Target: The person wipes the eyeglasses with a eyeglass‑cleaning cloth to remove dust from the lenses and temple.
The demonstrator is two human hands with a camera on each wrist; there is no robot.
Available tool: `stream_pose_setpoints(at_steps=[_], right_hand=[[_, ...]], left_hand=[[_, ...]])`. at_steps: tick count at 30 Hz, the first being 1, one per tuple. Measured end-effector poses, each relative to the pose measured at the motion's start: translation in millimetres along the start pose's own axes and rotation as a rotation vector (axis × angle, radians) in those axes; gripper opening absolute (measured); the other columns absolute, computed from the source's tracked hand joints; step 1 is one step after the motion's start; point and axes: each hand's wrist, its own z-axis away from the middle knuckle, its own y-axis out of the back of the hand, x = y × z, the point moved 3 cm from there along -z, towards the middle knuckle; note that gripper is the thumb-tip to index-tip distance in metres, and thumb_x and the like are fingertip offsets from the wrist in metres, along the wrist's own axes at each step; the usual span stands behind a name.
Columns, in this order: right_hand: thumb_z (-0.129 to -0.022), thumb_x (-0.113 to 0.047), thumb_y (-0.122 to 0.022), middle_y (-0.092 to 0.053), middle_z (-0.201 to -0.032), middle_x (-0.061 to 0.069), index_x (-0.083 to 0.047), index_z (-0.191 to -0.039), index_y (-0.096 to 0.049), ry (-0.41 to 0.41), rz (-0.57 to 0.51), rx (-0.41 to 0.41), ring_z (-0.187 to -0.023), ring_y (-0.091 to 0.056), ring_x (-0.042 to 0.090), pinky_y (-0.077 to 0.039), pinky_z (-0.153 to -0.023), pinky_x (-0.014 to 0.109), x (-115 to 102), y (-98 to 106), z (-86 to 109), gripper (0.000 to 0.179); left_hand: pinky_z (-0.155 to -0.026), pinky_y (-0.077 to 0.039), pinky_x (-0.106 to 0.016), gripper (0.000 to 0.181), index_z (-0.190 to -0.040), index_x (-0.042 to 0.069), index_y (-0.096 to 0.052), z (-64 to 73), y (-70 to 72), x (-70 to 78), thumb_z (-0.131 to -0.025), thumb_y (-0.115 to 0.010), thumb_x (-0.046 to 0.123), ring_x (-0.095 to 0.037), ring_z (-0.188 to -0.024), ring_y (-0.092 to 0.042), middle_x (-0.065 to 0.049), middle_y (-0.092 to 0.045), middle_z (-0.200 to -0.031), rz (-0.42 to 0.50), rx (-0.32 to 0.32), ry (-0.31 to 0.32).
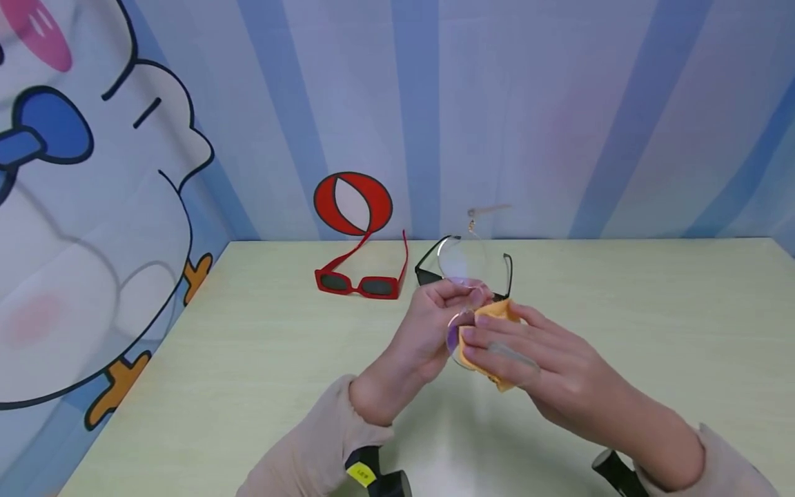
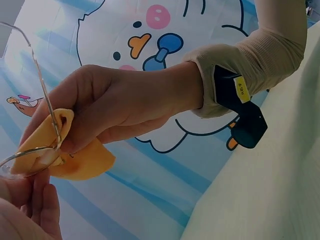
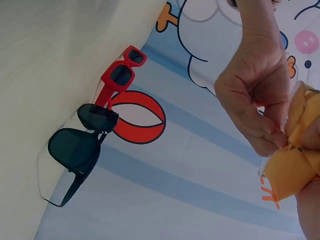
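Observation:
My left hand (image 1: 425,331) pinches round, thin-rimmed clear glasses (image 1: 454,338) near the bridge and holds them up in front of me. A yellow-orange cloth (image 1: 499,310) lies over the nearer lens, pressed there by the fingers of my right hand (image 1: 559,362). In the left wrist view, the cloth (image 2: 82,162) wraps about the metal rim, and my right hand (image 2: 110,100) grips it from above. The left fingers (image 2: 47,210) are just below the cloth. From the right wrist, my left hand (image 3: 257,90) shows beside the folded cloth (image 3: 292,170), which hides the lens.
Red-framed sunglasses (image 1: 357,284) stand on the pale table (image 1: 273,359) toward the back, temples up. Just right of them, black sunglasses (image 1: 428,276) are partly hidden behind my hands. A striped cartoon backdrop (image 1: 528,124) rises along the table's rear edge.

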Motion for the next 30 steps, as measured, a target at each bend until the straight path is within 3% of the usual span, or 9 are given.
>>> stream_pose_setpoints(at_steps=[6, 8, 14, 19, 23, 30], right_hand=[[-0.099, -0.008, -0.044, -0.067, -0.108, 0.007, -0.001, -0.107, -0.065, 0.06, -0.091, 0.024, -0.117, -0.053, 0.014, -0.035, -0.103, 0.034, 1.1, 5.2, -1.6, 0.024], [-0.098, -0.008, -0.045, -0.067, -0.107, 0.008, -0.001, -0.107, -0.065, 0.074, -0.093, 0.018, -0.116, -0.054, 0.014, -0.036, -0.103, 0.034, 1.8, 6.5, -2.5, 0.023], [-0.1, -0.008, -0.038, -0.065, -0.113, 0.009, -0.001, -0.114, -0.063, 0.052, 0.005, -0.065, -0.123, -0.047, 0.01, -0.032, -0.106, 0.034, 4.1, 6.1, -3.1, 0.029], [-0.102, -0.009, -0.034, -0.057, -0.128, 0.007, -0.003, -0.125, -0.058, 0.036, 0.155, -0.138, -0.128, -0.041, 0.012, -0.028, -0.108, 0.035, 4.5, 5.0, 1.3, 0.034], [-0.102, -0.009, -0.035, -0.053, -0.132, 0.008, -0.003, -0.13, -0.053, 0.058, 0.257, -0.15, -0.129, -0.04, 0.015, -0.028, -0.108, 0.036, 3.3, 5.9, 2.8, 0.034], [-0.101, -0.007, -0.036, -0.065, -0.115, 0.009, -0.001, -0.122, -0.06, 0.078, 0.154, -0.123, -0.112, -0.056, 0.02, -0.031, -0.107, 0.032, 3.3, 5.1, -3.8, 0.032]], left_hand=[[-0.078, -0.054, -0.03, 0.013, -0.096, -0.008, -0.064, 0.3, 1.0, 2.4, -0.091, -0.052, -0.007, -0.009, -0.071, -0.065, 0.001, -0.066, -0.074, 0.009, -0.005, -0.025], [-0.078, -0.053, -0.03, 0.013, -0.097, -0.01, -0.063, 0.0, 0.1, 2.2, -0.091, -0.052, -0.007, -0.009, -0.072, -0.065, 0.001, -0.066, -0.075, 0.006, -0.013, -0.036], [-0.081, -0.052, -0.032, 0.025, -0.112, -0.02, -0.053, 0.0, -1.5, -1.9, -0.091, -0.053, -0.004, -0.011, -0.08, -0.064, 0.0, -0.066, -0.082, -0.043, -0.009, -0.021], [-0.084, -0.05, -0.036, 0.025, -0.111, -0.018, -0.056, -0.2, 1.4, -0.5, -0.09, -0.056, -0.003, -0.012, -0.081, -0.066, -0.002, -0.067, -0.083, -0.074, 0.015, -0.069], [-0.083, -0.051, -0.035, 0.024, -0.11, -0.017, -0.056, 0.6, 2.1, 0.3, -0.09, -0.056, -0.004, -0.012, -0.081, -0.066, -0.001, -0.068, -0.082, -0.075, 0.026, -0.083], [-0.081, -0.052, -0.03, 0.024, -0.108, -0.021, -0.054, 2.5, -3.1, -3.6, -0.09, -0.055, -0.006, -0.01, -0.078, -0.064, -0.001, -0.067, -0.081, -0.092, 0.003, -0.079]])
